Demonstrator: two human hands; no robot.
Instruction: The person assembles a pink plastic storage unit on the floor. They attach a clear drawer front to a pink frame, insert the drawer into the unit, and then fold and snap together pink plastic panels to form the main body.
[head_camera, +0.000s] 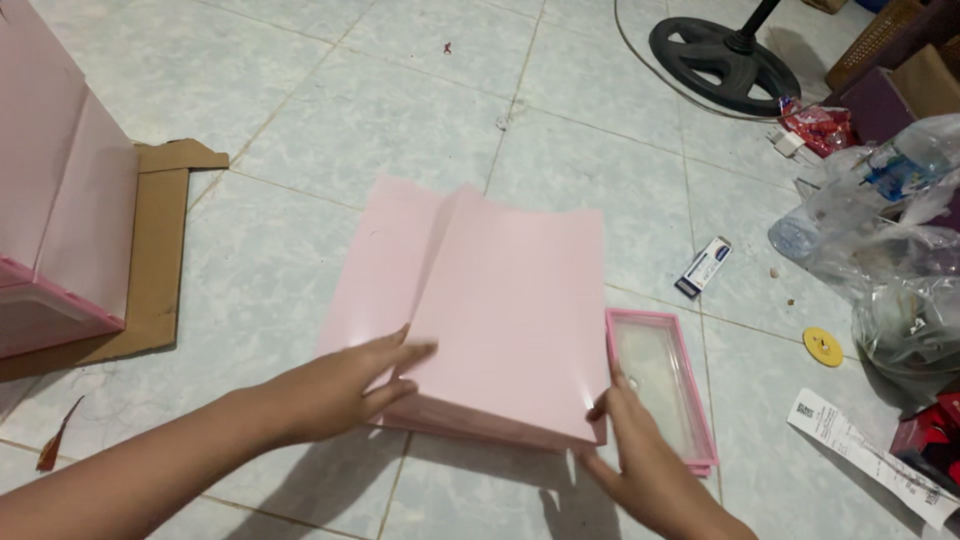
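A large pink folded sheet lies on the tiled floor, creased down its middle, resting over a pink box edge at its near side. My left hand presses flat on the sheet's near left part, fingers spread. My right hand grips the sheet's near right corner, thumb on top. Just right of the sheet lies a pink-framed clear lid, touching my right hand's fingers.
A pink box stands on brown cardboard at the left. At the right lie clear plastic bags, a small white-blue carton, a yellow disc and a paper slip. A black fan base sits at the back.
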